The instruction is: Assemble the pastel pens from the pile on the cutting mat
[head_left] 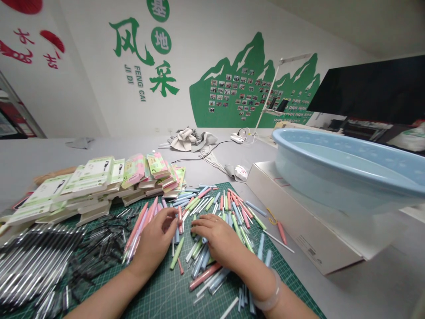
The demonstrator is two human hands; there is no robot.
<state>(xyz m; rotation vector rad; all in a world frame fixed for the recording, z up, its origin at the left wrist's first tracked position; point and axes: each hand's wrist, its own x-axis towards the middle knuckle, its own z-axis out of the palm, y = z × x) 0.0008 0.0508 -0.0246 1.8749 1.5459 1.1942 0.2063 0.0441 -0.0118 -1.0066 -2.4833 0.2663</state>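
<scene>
On the green cutting mat [156,301], head view: left hand [154,239] has thumb and index curled, small gap between, tips right at a red tube [180,220]; can't tell if they grip it. Right hand [224,241] is palm down, loosely curled over the heap of coloured tubes [206,276]; whether it has hold of any is hidden. Pieces cross each other and probably roll, so light fingertip pinch, one at a time, right wrist high off the heap. Pink pens [152,209] sit beside my left hand; don't sweep them.
</scene>
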